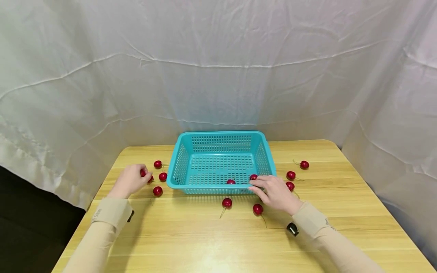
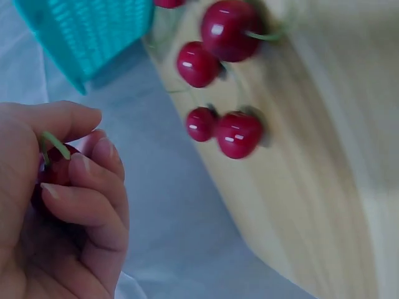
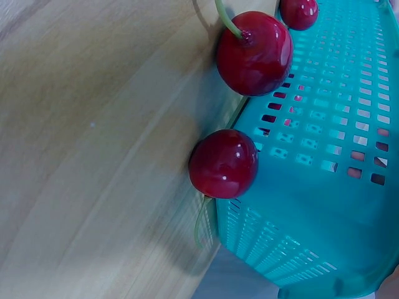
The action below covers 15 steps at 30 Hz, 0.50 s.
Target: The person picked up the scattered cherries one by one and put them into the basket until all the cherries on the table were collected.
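My left hand [image 1: 131, 180] holds a red cherry [image 2: 57, 167] in its curled fingers, above the table's left side; its green stem shows in the left wrist view. Several cherries lie beside that hand, among them one cherry [image 1: 157, 191] nearest the front. My right hand [image 1: 274, 191] reaches over the front right rim of a turquoise plastic basket [image 1: 220, 186], fingers extended and thumb apart. Just past its fingertips is a cherry [image 1: 253, 177] inside the basket. Another cherry [image 1: 230, 182] sits further left in it. The right wrist view shows almost none of the right hand.
In front of the basket lie two cherries, one cherry [image 1: 227, 203] near the middle and another cherry [image 1: 257, 209] by the right hand. Three more, including a cherry [image 1: 304, 165], lie right of the basket. A pale curtain [image 1: 218, 94] hangs behind the wooden table [image 1: 205, 235].
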Each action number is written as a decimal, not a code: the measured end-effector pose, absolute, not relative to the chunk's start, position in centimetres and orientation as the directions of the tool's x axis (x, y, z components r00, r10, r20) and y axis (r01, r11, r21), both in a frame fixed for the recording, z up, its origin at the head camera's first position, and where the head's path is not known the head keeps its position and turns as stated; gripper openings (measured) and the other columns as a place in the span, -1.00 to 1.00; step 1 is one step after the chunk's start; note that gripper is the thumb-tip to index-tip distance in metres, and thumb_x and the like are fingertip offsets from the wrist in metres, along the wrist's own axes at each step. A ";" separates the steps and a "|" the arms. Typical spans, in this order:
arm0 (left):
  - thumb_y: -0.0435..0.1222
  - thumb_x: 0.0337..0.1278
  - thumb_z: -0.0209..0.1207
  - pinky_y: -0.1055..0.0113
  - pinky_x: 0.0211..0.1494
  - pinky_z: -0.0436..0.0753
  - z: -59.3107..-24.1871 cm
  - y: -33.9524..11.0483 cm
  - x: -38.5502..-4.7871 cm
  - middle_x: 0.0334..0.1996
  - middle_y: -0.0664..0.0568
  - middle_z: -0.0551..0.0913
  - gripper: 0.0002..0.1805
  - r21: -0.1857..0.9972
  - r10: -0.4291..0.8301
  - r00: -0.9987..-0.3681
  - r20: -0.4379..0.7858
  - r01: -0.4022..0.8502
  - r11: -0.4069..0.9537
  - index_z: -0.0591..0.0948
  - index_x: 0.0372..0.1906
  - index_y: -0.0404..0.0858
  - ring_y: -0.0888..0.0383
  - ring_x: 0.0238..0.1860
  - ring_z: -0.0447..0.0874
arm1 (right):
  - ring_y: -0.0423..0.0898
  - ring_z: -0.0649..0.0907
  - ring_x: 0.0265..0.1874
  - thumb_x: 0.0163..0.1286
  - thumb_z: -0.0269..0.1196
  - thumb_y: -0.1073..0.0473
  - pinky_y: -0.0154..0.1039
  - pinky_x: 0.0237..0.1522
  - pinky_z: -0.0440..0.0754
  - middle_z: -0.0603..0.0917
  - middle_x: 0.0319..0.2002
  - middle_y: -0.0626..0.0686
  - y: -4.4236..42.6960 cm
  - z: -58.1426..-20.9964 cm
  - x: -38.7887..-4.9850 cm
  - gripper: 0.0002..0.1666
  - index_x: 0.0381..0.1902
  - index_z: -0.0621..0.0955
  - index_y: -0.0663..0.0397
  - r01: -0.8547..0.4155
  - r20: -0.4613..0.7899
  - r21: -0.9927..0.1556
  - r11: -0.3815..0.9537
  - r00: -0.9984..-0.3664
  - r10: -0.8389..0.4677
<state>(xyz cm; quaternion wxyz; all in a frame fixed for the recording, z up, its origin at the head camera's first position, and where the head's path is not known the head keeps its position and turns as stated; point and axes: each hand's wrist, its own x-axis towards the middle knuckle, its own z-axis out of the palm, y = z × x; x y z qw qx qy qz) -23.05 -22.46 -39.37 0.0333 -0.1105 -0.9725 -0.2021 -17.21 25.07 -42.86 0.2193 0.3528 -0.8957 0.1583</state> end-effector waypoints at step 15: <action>-0.29 0.25 0.22 0.33 -0.51 0.42 -35.9 -17.1 -24.0 -0.67 0.02 0.49 -0.84 0.418 0.244 -0.953 0.181 0.299 0.858 0.57 -0.39 -0.28 0.17 -0.72 0.42 | -0.09 0.77 -0.33 0.34 0.35 0.12 -0.11 -0.22 0.73 0.81 -0.26 0.02 25.0 -43.0 -17.3 -0.76 -0.11 0.79 0.10 -0.701 0.506 -0.128 0.702 -0.655 -0.562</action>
